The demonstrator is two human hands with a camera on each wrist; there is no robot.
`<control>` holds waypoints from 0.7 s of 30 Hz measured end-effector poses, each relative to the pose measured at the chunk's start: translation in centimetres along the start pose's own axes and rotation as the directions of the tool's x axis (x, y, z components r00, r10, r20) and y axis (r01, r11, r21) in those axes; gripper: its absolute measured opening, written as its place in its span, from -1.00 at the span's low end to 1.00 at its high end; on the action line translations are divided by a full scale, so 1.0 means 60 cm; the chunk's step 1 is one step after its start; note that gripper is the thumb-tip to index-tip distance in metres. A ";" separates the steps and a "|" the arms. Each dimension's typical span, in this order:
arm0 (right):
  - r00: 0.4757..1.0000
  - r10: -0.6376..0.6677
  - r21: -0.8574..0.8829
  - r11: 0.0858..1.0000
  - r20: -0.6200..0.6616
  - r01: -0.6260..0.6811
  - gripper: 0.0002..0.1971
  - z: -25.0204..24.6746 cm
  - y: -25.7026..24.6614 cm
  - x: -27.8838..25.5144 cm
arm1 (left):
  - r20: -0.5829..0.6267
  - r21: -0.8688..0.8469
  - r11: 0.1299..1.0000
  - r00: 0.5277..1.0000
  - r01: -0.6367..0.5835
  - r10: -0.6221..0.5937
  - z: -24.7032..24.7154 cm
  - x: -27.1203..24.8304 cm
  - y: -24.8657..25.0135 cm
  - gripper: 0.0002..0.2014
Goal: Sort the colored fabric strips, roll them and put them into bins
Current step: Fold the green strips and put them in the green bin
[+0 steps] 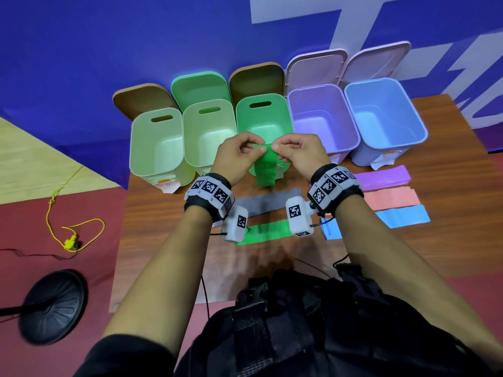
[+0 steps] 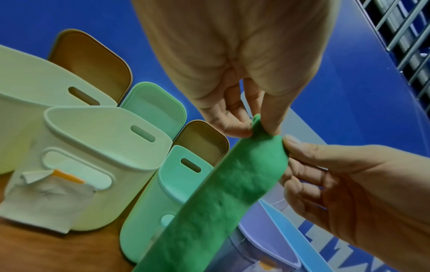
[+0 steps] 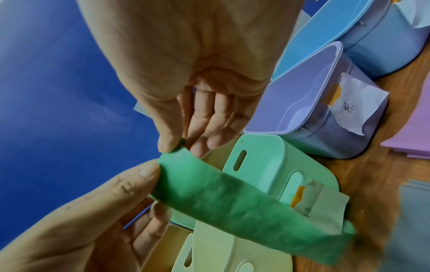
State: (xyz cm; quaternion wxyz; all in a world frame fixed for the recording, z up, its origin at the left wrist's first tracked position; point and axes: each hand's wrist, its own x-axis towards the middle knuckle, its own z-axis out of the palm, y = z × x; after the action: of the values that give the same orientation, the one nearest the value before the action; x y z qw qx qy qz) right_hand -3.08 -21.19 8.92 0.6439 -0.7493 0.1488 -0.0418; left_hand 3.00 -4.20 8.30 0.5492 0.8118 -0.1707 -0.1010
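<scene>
Left hand point(image 1: 239, 156): thumb and forefinger pinch the top left corner of the green fabric strip point(image 1: 265, 170).
Right hand point(image 1: 298, 153): fingers pinch the top right corner of the same strip.
Held strip: hangs in front of the green bin point(image 1: 262, 118); its lower end reaches the tabletop point(image 1: 168, 240).
Bins: 5 in a row, lids open; paper labels unreadable.
Second green strip point(image 1: 265, 234): flat on the tabletop, ends hidden by the wrist cameras.
Blue strip point(image 1: 402, 216): partly behind the right wrist.

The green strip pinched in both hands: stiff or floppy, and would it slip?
The green strip probably handles floppy: it hangs limp below the left hand and right hand. Its fuzzy, felt-like surface suggests little slipping. It looks thin, so likely light.
</scene>
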 end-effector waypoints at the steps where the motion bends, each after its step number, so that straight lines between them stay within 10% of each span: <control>1: 1.000 0.000 -0.005 1.000 -0.009 0.000 -0.96 0.001 0.001 0.002 | -0.003 -0.010 1.000 1.000 -0.001 0.001 -0.001 0.000 0.001 -0.89; 21: 0.999 0.028 0.028 0.999 0.016 -0.029 -0.78 -0.002 -0.008 0.002 | 0.024 0.037 0.999 1.000 -0.015 0.014 -0.017 0.009 0.003 -0.84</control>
State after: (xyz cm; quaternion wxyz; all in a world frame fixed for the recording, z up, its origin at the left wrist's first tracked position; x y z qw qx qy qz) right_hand -2.88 -21.25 9.40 0.6561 -0.7382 0.1539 -0.0289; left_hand 3.84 -3.61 8.89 0.5328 0.8193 -0.1850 -0.1034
